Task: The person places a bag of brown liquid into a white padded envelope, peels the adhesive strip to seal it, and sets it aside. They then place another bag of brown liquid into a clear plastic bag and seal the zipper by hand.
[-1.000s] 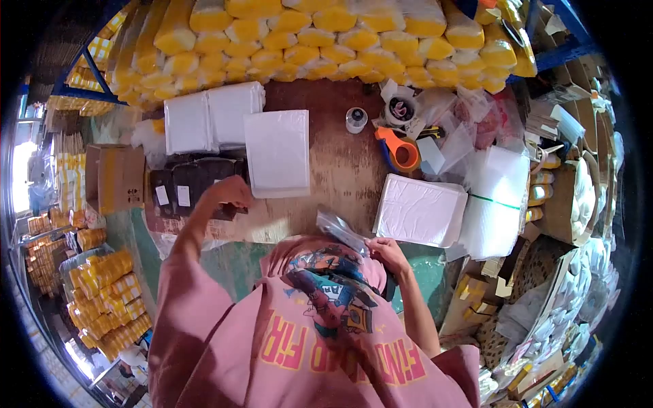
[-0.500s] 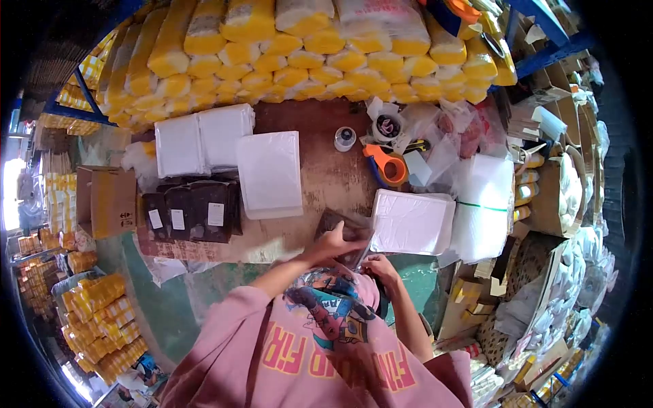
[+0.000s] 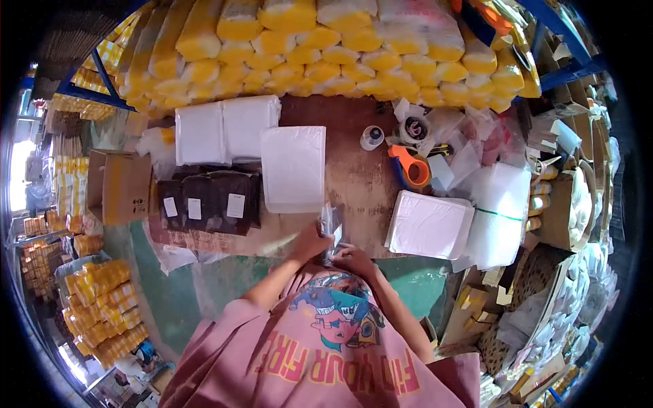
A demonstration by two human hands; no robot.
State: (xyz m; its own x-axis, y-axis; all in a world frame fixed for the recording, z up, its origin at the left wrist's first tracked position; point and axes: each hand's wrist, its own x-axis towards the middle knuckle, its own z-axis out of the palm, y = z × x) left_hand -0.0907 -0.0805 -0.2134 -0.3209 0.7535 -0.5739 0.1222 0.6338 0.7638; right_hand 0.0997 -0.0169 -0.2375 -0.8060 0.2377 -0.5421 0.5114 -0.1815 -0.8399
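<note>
The left hand and the right hand both keep a closed grip on a small dark packet in clear plastic wrap, at the near edge of the brown wooden desk. The packet is just in front of the flat white stack of bags, to the right of the row of dark brown labelled packets.

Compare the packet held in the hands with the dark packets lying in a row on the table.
The held packet stands on edge between the left hand and right hand; the dark packets lie flat on the table. The held packet shows glossy clear plastic; the dark packets look matte. Both seem to carry a white label.
</note>
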